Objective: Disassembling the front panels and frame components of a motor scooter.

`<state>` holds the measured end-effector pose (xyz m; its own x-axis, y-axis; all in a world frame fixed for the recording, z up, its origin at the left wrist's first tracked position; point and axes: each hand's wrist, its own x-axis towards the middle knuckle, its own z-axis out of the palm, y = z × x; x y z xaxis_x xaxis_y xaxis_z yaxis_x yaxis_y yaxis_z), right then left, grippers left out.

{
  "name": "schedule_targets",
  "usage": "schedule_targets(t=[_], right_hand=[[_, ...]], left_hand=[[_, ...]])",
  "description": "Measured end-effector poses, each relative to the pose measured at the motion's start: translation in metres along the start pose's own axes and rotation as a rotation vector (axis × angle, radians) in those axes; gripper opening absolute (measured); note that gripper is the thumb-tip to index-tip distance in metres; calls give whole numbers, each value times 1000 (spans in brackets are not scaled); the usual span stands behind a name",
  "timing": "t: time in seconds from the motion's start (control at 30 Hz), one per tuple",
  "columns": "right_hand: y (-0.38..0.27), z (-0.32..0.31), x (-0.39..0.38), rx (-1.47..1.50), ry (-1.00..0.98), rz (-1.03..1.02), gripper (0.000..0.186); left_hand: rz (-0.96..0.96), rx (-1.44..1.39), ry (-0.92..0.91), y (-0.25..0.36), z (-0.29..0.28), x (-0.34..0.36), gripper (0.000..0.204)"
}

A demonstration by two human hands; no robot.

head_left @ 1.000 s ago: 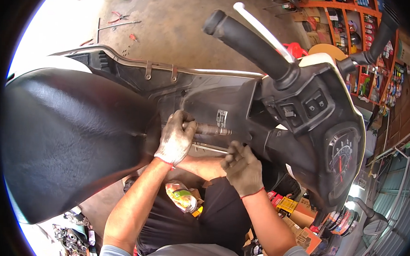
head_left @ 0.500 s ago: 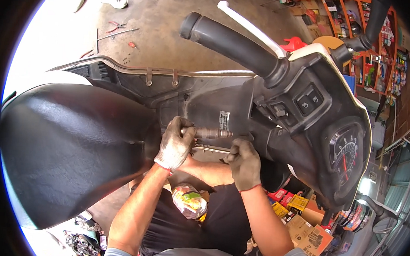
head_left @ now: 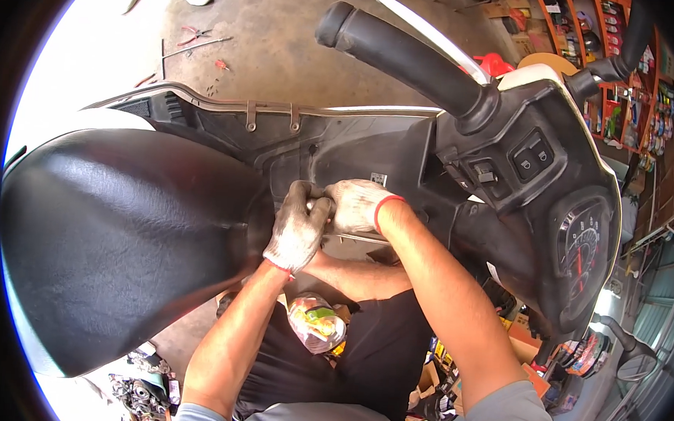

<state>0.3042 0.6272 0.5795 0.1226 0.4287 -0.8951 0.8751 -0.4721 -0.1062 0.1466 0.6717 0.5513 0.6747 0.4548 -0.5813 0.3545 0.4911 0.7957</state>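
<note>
A thick cylindrical metal tool is in my gloved left hand, whose fingers are wrapped round it. Only a small end of the tool shows between the fingers; the rest is hidden. My gloved right hand is closed against the left one, and seems to grip the tool's other part. Both hands are over the footwell of a scooter, between its black seat and its front panel.
The handlebar grip with a white lever stands beyond my right hand. Pliers and a metal bar lie on the floor. Orange shelves stand at far right; engine parts lie at lower left.
My right hand has moved left from near the front panel onto the tool beside my left hand, covering it. The view has shifted slightly.
</note>
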Motion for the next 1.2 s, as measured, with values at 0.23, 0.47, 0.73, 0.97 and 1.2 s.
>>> schedule_targets(t=[0.23, 0.47, 0.73, 0.97, 1.2], right_hand=[[1, 4, -1, 87, -73, -87, 39], [-12, -2, -12, 67, -80, -1, 36], [-7, 0, 0, 45, -100, 0, 27], [-21, 1, -17, -46, 17, 129, 32], [-29, 10, -21, -95, 137, 151, 33]], left_hand=[[12, -58, 87, -12, 8, 5, 26], [145, 237, 108, -27, 9, 11, 40], [-83, -55, 30, -37, 10, 19, 33], [-113, -6, -22, -11, 4, 11, 35], [-75, -15, 8, -19, 3, 12, 31]])
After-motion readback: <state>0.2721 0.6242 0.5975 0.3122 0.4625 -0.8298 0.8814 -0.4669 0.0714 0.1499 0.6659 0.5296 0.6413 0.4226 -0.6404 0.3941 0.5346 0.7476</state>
